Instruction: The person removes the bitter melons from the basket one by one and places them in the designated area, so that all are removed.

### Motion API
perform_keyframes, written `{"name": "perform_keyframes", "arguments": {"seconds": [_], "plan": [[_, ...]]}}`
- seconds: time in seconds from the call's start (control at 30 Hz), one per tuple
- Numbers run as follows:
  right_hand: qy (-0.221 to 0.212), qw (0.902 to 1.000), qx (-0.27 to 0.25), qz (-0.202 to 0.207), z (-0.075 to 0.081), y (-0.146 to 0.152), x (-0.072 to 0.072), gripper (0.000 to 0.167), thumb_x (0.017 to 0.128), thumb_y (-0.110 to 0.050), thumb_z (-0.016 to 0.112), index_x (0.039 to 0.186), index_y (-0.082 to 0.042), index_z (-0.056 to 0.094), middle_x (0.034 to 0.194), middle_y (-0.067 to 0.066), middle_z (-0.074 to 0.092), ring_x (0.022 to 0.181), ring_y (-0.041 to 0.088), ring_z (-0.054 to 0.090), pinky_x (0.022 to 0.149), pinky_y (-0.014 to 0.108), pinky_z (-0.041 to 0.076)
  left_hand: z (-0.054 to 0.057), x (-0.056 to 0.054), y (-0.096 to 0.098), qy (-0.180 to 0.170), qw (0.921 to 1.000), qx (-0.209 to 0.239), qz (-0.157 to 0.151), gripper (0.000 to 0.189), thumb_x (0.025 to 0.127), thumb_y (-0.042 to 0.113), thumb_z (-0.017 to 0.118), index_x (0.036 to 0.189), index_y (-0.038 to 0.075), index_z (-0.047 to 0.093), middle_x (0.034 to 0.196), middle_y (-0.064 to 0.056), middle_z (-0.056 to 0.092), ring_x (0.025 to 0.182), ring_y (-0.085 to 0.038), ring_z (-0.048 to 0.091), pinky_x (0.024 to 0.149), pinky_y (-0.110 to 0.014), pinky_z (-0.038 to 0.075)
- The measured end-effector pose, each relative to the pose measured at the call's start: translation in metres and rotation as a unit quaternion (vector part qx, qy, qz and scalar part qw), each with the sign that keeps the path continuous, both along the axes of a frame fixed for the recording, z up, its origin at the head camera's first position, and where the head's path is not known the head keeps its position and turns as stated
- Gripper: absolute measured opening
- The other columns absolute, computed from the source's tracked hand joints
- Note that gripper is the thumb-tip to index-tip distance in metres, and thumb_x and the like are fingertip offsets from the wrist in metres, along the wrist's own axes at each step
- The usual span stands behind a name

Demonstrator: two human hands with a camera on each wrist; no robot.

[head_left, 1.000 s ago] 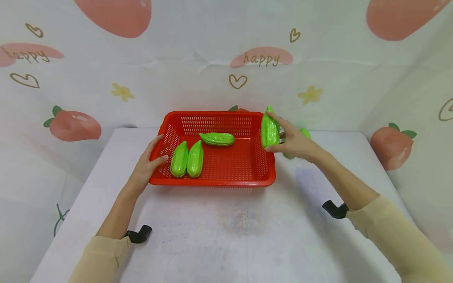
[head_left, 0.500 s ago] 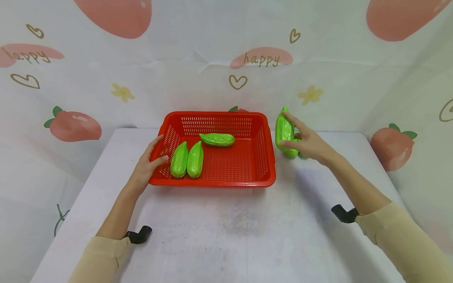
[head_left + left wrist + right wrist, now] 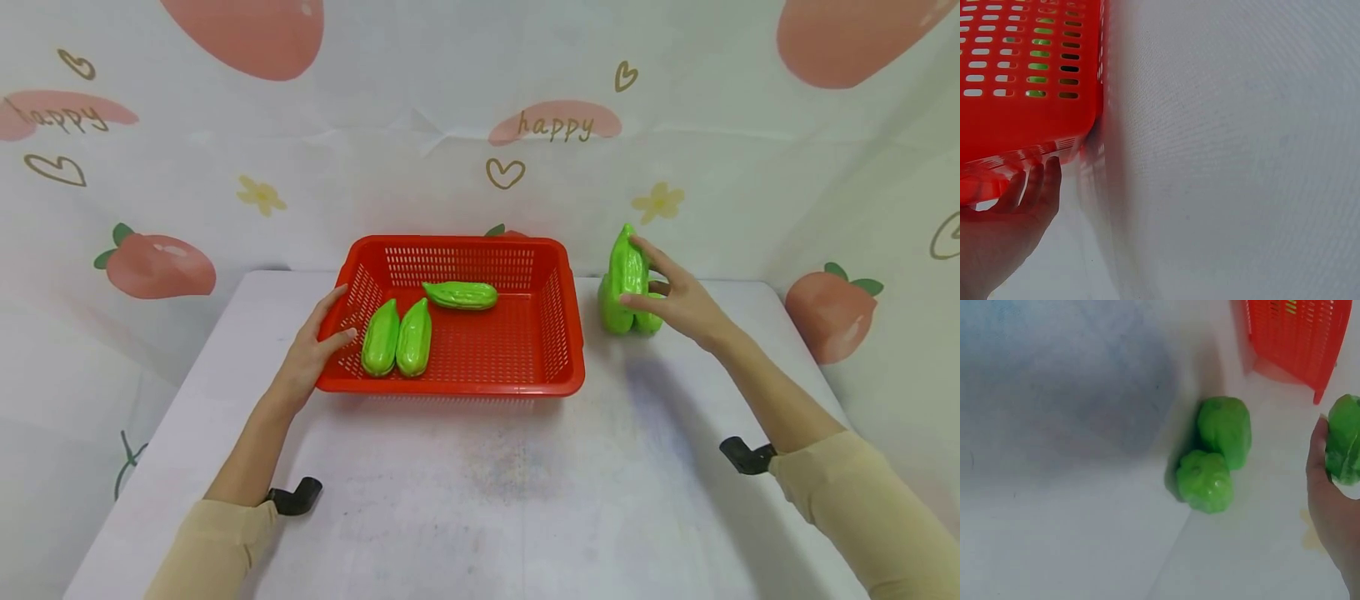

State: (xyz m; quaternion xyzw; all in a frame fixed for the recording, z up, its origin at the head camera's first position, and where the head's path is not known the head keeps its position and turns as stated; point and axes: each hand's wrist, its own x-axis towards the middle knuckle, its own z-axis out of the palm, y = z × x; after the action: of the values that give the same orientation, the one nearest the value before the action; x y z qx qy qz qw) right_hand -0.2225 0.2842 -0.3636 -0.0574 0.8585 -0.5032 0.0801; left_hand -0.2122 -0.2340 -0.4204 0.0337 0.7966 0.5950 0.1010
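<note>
In the head view my left hand [image 3: 306, 357] grips the left end of a red perforated plastic basket [image 3: 450, 388], thumb over the rim and fingers along the outer wall. Three shiny green ridged gourds with pointed tips lie inside: two side by side at the left, such as the front gourd [image 3: 413, 340], and a gourd lying crosswise [image 3: 461, 295] at the back. Right of the basket, my right hand [image 3: 686, 304] holds another green gourd [image 3: 1344, 440] upright between thumb and fingers. Below it, two more stand on the table, a near gourd [image 3: 1205, 482] and its neighbour [image 3: 1227, 430], partly hidden in the head view.
A white table [image 3: 480, 492] carries the basket and gourds. Behind it hangs a white cloth [image 3: 420, 183] printed with strawberries, hearts and flowers. Black devices sit at both wrists, such as the right one [image 3: 746, 456].
My right hand has carried its gourd from the basket's right rim further right, over the two gourds on the table. The left hand and the basket have stayed put.
</note>
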Motion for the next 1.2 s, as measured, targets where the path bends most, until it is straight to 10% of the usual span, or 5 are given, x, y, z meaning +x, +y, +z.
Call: {"name": "perform_keyframes", "arguments": {"seconds": [0.73,1.2], "plan": [[-0.002,0.9987,0.013,-0.049,-0.020,0.035,-0.012,0.085,0.096,-0.026,0.067,0.158,-0.042,0.013,0.164,0.008,0.015,0.134,0.040,0.041,0.105,0.052,0.034,0.000,0.002,-0.001,-0.004,0.9999,0.015,0.000,0.065,0.102,0.026,0.050,0.158,0.040,0.019,0.157,-0.007,0.027,0.124,-0.025,0.041,0.088,-0.022,0.051],[0.008,0.9969,0.034,-0.070,-0.027,0.057,-0.009,0.083,0.097,-0.029,0.065,0.158,-0.041,0.011,0.157,0.020,0.025,0.131,0.039,0.043,0.079,0.008,0.040,-0.003,-0.001,-0.001,0.003,0.9999,0.012,0.002,0.064,0.102,0.026,0.049,0.158,0.038,0.020,0.154,-0.010,0.030,0.124,-0.028,0.042,0.085,-0.021,0.052]]}}
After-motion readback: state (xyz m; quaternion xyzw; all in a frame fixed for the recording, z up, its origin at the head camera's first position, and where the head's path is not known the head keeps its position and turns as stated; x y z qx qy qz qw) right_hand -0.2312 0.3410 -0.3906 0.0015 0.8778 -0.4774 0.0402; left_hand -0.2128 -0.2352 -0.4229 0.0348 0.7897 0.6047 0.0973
